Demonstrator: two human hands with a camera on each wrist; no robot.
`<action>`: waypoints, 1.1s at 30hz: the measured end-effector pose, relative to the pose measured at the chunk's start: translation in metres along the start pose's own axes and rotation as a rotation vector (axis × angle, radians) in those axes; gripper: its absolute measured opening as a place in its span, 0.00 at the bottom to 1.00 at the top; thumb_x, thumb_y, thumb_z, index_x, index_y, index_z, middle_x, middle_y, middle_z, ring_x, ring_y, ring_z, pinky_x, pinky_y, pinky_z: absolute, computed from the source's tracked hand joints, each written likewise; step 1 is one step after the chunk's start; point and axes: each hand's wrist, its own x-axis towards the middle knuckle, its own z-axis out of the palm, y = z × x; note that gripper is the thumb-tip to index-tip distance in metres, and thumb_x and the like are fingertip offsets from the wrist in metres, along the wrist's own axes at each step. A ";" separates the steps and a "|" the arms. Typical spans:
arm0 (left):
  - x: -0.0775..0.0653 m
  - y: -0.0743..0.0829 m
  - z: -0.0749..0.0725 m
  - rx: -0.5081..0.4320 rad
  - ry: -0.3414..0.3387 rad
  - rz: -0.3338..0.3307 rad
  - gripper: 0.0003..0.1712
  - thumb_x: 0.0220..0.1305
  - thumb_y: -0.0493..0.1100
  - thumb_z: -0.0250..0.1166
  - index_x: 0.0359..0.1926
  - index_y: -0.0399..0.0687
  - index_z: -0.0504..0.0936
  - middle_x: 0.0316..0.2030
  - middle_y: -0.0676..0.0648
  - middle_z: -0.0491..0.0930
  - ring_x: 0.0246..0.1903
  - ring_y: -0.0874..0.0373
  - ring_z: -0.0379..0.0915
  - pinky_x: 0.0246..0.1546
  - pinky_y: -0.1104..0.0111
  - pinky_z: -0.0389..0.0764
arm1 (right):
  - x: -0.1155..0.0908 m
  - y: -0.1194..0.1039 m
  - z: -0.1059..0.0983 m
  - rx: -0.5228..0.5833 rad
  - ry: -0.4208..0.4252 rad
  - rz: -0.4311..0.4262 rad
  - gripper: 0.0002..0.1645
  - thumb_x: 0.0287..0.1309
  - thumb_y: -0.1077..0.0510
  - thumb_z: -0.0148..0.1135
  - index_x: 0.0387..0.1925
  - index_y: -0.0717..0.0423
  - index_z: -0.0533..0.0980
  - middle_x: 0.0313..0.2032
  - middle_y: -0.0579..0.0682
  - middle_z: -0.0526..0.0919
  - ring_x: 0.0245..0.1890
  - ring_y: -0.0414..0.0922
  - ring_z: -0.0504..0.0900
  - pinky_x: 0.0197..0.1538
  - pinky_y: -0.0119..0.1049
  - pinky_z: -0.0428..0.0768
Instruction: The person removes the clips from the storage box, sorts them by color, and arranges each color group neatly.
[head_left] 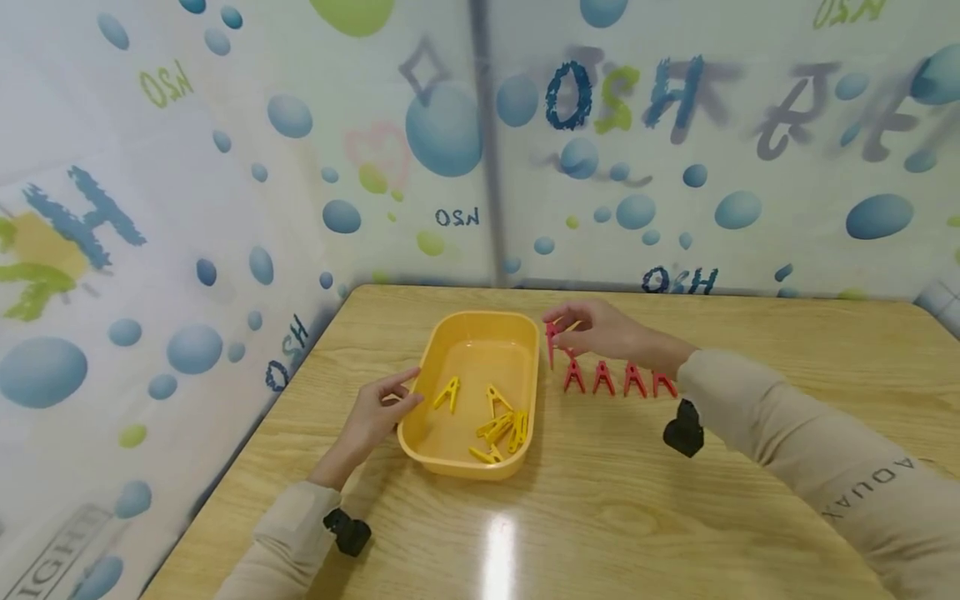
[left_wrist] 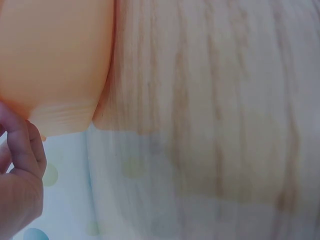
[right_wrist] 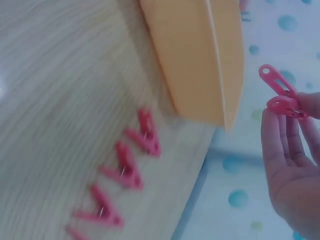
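Note:
My right hand [head_left: 600,327] pinches a red clothespin [right_wrist: 282,95] between thumb and fingers, raised just beyond the right rim of a yellow plastic basin [head_left: 468,471]. In the head view the held clothespin hangs downward from the fingertips. Several red clothespins [head_left: 603,377] stand in a row on the table below this hand, jaws spread. My left hand [head_left: 375,414] grips the basin's left rim, thumb over the edge and fingers bent against the outer wall. Inside the basin lie several yellow clothespins [head_left: 497,429], mostly bunched at the near right, with a single yellow clothespin [head_left: 447,394] at the left.
A wood-grain table [head_left: 600,517] carries everything and meets a patterned wall covering [head_left: 637,167] at the back and left. Both wrists wear small black cameras, such as the right wrist's camera [head_left: 684,429]. Light glares off the table's near part.

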 end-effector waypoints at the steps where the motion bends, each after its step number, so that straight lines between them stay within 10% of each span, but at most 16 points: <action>1: 0.000 0.001 0.000 0.000 0.000 0.001 0.27 0.58 0.41 0.60 0.59 0.43 0.68 0.32 0.43 0.71 0.23 0.59 0.69 0.18 0.73 0.73 | -0.005 0.003 -0.008 -0.007 0.014 0.008 0.23 0.57 0.59 0.55 0.55 0.61 0.66 0.44 0.58 0.72 0.38 0.48 0.76 0.43 0.43 0.76; 14: 0.002 0.000 0.000 0.012 0.009 -0.015 0.26 0.58 0.40 0.60 0.59 0.45 0.69 0.31 0.44 0.72 0.23 0.58 0.70 0.18 0.73 0.74 | -0.079 0.067 -0.078 -0.094 0.212 0.125 0.32 0.60 0.49 0.51 0.59 0.64 0.58 0.51 0.67 0.68 0.43 0.48 0.75 0.43 0.46 0.76; 33: 0.000 0.001 0.000 0.000 0.004 -0.015 0.26 0.58 0.41 0.60 0.59 0.45 0.69 0.32 0.43 0.72 0.23 0.58 0.70 0.18 0.73 0.74 | -0.115 0.133 -0.095 -0.175 0.303 0.256 0.31 0.61 0.54 0.51 0.57 0.74 0.59 0.49 0.71 0.69 0.40 0.48 0.77 0.38 0.38 0.78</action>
